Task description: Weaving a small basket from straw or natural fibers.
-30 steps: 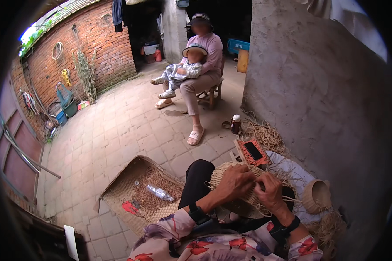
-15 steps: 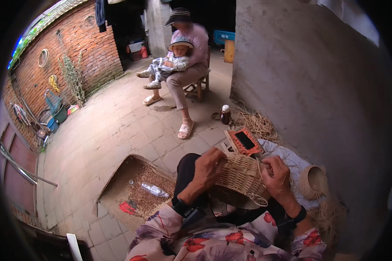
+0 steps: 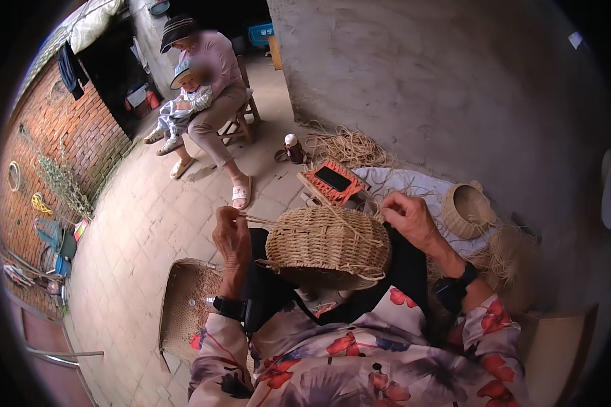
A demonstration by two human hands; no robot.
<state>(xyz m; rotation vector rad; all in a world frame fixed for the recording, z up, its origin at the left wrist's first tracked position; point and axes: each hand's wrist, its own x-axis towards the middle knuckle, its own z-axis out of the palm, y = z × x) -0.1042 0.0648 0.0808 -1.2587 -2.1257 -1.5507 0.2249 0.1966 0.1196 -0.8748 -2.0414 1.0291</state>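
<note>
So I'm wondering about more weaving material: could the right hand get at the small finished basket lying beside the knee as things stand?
Probably yes. The right hand pinches a straw strand, but the small basket lies just beyond it on the cloth, with nothing between.

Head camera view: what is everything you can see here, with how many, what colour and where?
Round woven straw basket: one, tan, on the person's lap between both hands.
Straw strand: one, pale, from left hand to the basket.
Small woven straw basket: one, tan, by the wall at right.
Loose straw bundle: one heap, pale, on the floor by the wall.
Dark phone in an orange woven frame: one, beyond the basket.
Brown bottle with white cap: one, on the floor.
Flat woven tray: one, tan, floor at lower left.
Seated person holding a child: on a chair, far side.
Brick wall: red, left.
Left hand: pinches the strand.
Right hand: at the basket's right edge.
</note>
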